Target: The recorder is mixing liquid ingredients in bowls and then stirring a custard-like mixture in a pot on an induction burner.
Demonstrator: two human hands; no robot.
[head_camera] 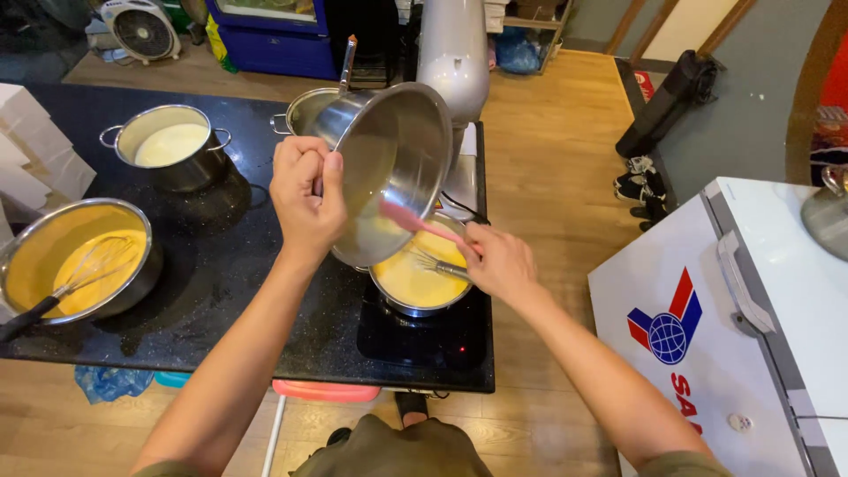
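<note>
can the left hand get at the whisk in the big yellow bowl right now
Probably not as things stand: the left hand holds the tilted steel bowl up, though the way to the whisk looks open.

A: What hides behind the tilted steel bowl (pixel 393 168)?

B: Most of a pot (pixel 305 108) and the far rim of the pan (pixel 415 283) below it.

A: And left of that bowl?

B: The whisk's handle (pixel 22 320) and white boxes (pixel 31 146) run off the edge; the spatula (pixel 415 223) is blurred.

left hand (pixel 306 196): raised, fingers clenched in a grip | right hand (pixel 496 262): lower, fingers closed
</note>
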